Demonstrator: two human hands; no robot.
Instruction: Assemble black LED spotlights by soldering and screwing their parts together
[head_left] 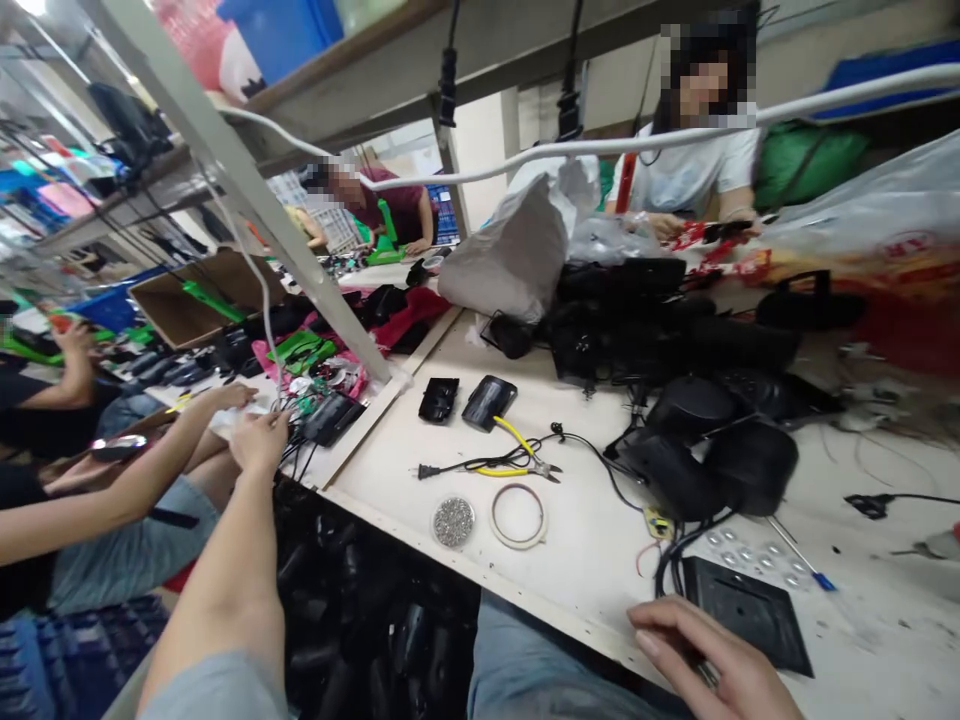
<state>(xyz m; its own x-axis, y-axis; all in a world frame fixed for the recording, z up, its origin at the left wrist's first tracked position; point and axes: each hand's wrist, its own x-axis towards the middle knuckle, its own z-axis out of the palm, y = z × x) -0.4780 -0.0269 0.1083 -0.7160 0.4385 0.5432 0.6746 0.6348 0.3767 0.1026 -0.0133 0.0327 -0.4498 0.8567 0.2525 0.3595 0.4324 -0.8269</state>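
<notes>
My left hand reaches to the far left of the bench, its fingers pinched near black cables and a black casing. What they pinch, if anything, is too small to make out. A co-worker's hand is just beyond it. At the front edge, my right hand is curled beside a flat black plate; a small glint shows between its fingers, but I cannot name it. Yellow-handled cutters lie mid-bench across a black plug cord. Nearer me are a round tub of small screws and a tape roll.
Black speaker-like housings are heaped at the right. Small silver discs and a blue-handled screwdriver lie close by. A wooden strip divides the bench. A white cable hangs across. Black parts fill the space below.
</notes>
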